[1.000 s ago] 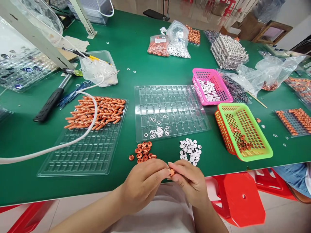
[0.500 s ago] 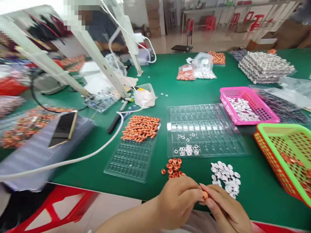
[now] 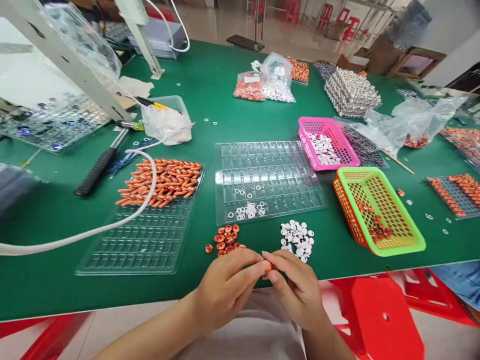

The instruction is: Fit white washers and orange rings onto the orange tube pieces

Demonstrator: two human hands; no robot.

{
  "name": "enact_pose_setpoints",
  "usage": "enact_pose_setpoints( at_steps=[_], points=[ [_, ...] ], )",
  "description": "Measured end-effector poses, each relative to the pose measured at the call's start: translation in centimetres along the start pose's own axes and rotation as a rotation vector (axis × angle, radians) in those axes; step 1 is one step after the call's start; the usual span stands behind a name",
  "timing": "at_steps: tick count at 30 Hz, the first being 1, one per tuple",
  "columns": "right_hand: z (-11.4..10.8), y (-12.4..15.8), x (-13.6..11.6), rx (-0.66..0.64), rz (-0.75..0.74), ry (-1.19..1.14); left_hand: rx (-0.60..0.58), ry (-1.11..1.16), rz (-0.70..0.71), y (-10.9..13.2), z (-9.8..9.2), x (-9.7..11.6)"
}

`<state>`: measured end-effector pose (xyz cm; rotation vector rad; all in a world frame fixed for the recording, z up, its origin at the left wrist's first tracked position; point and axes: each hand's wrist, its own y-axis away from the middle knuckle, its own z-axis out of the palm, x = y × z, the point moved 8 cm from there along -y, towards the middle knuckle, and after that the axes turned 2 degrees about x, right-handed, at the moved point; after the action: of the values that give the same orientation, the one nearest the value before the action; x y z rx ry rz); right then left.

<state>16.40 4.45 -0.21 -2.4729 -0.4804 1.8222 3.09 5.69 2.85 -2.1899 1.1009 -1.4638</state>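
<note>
Between my fingertips is a small copper-coloured round part [image 3: 268, 268], mostly covered by the fingers. My left hand [image 3: 230, 287] pinches it from the left, and my right hand [image 3: 296, 287] pinches it from the right, above the table's front edge. Just behind my left hand lies a loose pile of copper-coloured round parts [image 3: 227, 237]. Behind my right hand is a pile of small white discs [image 3: 297, 236]. Farther back, a clear compartment tray [image 3: 270, 175] carries some thin white rings [image 3: 250, 210].
Copper-coloured rods [image 3: 168, 177] fill the back of another clear tray [image 3: 138, 250]; a white cable [image 3: 93, 231] crosses it. A hammer [image 3: 99, 162] lies left. A pink basket [image 3: 352, 161] and a green basket [image 3: 407, 245] stand right. A red stool [image 3: 386, 320] is below the edge.
The camera view has swung to the right, so the table things appear farther left and more of the right side shows. Both hands keep pinching the small copper-coloured part.
</note>
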Motion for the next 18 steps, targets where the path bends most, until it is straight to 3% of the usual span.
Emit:
enact_pose_setpoints(
  at_steps=[18],
  points=[
    [0.23, 0.11, 0.27, -0.022, -0.004, -0.047, 0.017, -0.053, 0.001, -0.38, -0.06, 0.37]
  ],
)
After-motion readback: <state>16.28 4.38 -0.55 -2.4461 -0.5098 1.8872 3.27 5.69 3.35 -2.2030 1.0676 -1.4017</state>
